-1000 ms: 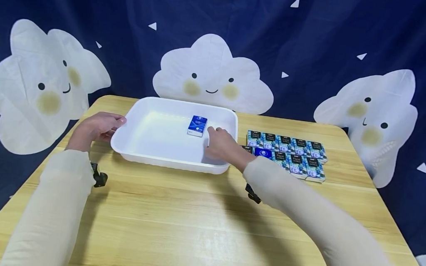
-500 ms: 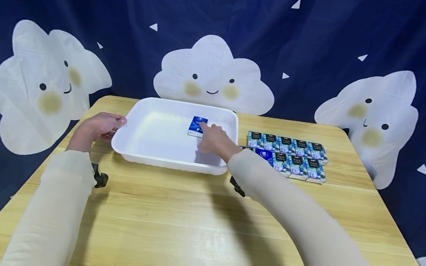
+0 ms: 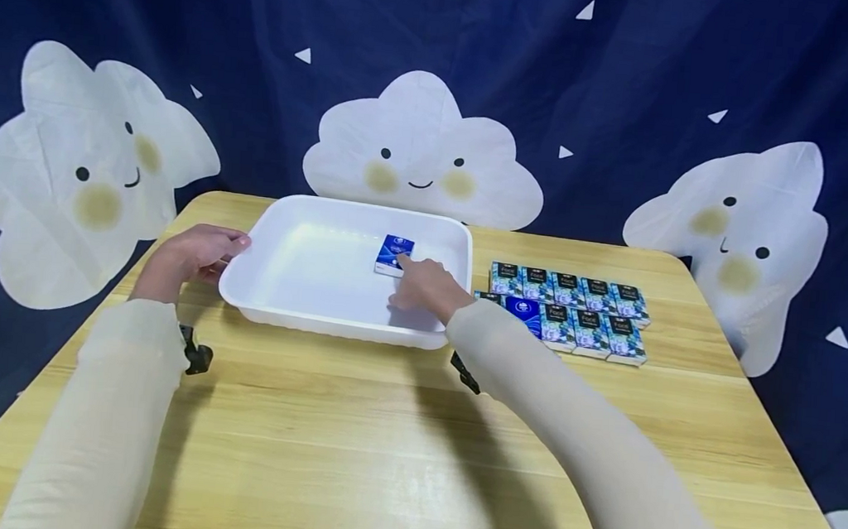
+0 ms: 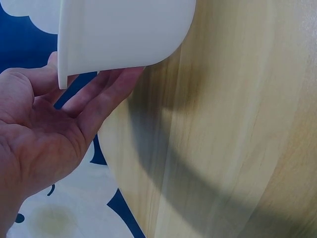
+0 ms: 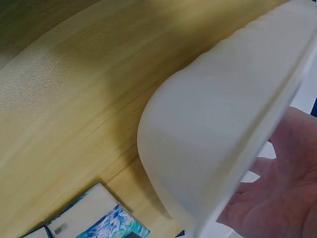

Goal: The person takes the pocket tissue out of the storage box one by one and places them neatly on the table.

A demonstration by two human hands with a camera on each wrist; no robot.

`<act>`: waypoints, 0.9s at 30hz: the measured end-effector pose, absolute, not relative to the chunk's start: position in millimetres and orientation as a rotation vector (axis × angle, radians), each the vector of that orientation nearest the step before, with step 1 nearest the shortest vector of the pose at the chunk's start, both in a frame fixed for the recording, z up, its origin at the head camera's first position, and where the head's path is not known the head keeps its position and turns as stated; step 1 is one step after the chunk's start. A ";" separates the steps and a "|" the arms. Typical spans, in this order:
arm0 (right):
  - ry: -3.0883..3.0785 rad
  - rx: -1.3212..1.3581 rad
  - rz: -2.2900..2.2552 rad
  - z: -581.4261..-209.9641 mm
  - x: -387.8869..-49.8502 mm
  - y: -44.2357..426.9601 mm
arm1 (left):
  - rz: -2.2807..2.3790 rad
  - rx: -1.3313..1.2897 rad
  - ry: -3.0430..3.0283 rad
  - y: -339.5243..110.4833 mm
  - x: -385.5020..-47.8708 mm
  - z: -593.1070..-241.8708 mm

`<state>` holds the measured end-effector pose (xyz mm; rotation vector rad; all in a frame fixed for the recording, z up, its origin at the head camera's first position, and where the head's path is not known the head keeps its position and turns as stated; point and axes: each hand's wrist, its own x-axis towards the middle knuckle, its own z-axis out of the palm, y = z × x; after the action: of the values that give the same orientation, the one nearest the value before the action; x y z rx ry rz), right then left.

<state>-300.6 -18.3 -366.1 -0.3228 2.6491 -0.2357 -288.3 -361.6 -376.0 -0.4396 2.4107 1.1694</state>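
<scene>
A blue tissue pack [image 3: 393, 250] lies inside the white plastic tray [image 3: 300, 319], right of its middle. My right hand [image 3: 426, 285] reaches over the tray's near right side, with its index fingertip at the pack's lower right corner. The thumb stays apart from the pack. In the right wrist view, the tray wall [image 5: 213, 109] partly hides the fingers of that hand [image 5: 282, 188]. At the tray's left end, my left hand [image 3: 204, 251] holds the rim. The left wrist view shows its thumb at the rim and its fingers [image 4: 106, 99] against the outer wall.
Right of the tray, two rows of tissue packs [image 3: 591, 331] lie on the wooden table [image 3: 320, 439]. Most are floral; one is a blue pack [image 3: 523, 312]. The right sleeve [image 3: 535, 373] partly covers the front row. A dark blue cloud-print curtain [image 3: 603, 79] hangs behind the table.
My right hand has moved left inside the tray, bringing its index finger to the blue tissue pack. My left hand keeps its place at the rim.
</scene>
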 end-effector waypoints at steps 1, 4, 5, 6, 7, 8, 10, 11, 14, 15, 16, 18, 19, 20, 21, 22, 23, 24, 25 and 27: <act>2.640 -0.335 -0.219 -365.4 -300.1 -17.8 | 1.166 -0.436 2.412 -361.8 -287.9 -375.8; 2.618 -0.376 -0.182 -362.7 -297.9 -16.2 | 1.150 -0.435 2.424 -362.9 -287.5 -376.0; 2.609 -0.388 -0.172 -361.7 -296.9 -15.7 | 1.143 -0.430 2.428 -363.2 -287.3 -376.0; 2.603 -0.407 -0.158 -360.6 -295.7 -15.1 | 1.136 -0.427 2.432 -363.7 -287.3 -376.2; 2.592 -0.423 -0.143 -359.2 -294.2 -14.6 | 1.131 -0.425 2.434 -363.7 -287.2 -376.2; 2.581 -0.435 -0.132 -357.9 -292.6 -13.6 | 1.129 -0.426 2.436 -363.7 -287.3 -376.4; 2.558 -0.458 -0.107 -354.9 -288.9 -11.1 | 1.128 -0.426 2.438 -363.2 -287.4 -376.5; 2.548 -0.466 -0.096 -353.3 -286.9 -9.6 | 1.127 -0.425 2.437 -362.8 -287.6 -376.6; 2.525 -0.497 -0.040 -347.6 -281.4 -4.7 | 1.132 -0.434 2.436 -362.0 -288.1 -376.9; 2.517 -0.511 -0.016 -345.8 -279.9 -3.1 | 1.135 -0.439 2.435 -361.9 -288.2 -377.1; 2.508 -0.524 0.009 -343.9 -278.9 -1.5 | 1.140 -0.438 2.432 -362.0 -288.4 -377.4; 2.484 -0.554 0.066 -340.2 -278.6 1.6 | 1.144 -0.446 2.431 -361.8 -288.2 -377.6; 2.472 -0.569 0.090 -338.4 -279.0 3.0 | 1.144 -0.449 2.431 -361.4 -287.8 -377.3; 2.458 -0.588 0.114 -337.0 -280.2 4.0 | 1.142 -0.450 2.434 -361.9 -288.0 -377.6; 2.445 -0.608 0.141 -335.4 -281.8 4.8 | 1.142 -0.449 2.435 -362.0 -287.9 -377.7; 2.436 -0.623 0.157 -334.0 -283.9 5.3 | 1.140 -0.446 2.437 -362.0 -287.9 -377.6; 2.431 -0.636 0.161 -332.8 -286.1 5.5 | 1.136 -0.447 2.439 -361.7 -287.8 -377.5; 2.428 -0.654 0.164 -331.9 -288.2 5.1 | 1.134 -0.446 2.439 -361.9 -288.0 -377.6; 2.429 -0.681 0.180 -331.2 -290.2 4.4 | 1.134 -0.443 2.438 -362.1 -288.1 -377.7; 2.448 -0.723 0.187 -331.8 -294.5 2.3 | 1.135 -0.442 2.434 -362.2 -288.4 -377.9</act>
<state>-294.5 2.3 -331.8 -0.7232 2.4476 0.1872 -288.4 -362.2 -377.9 -0.4424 2.4338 1.1355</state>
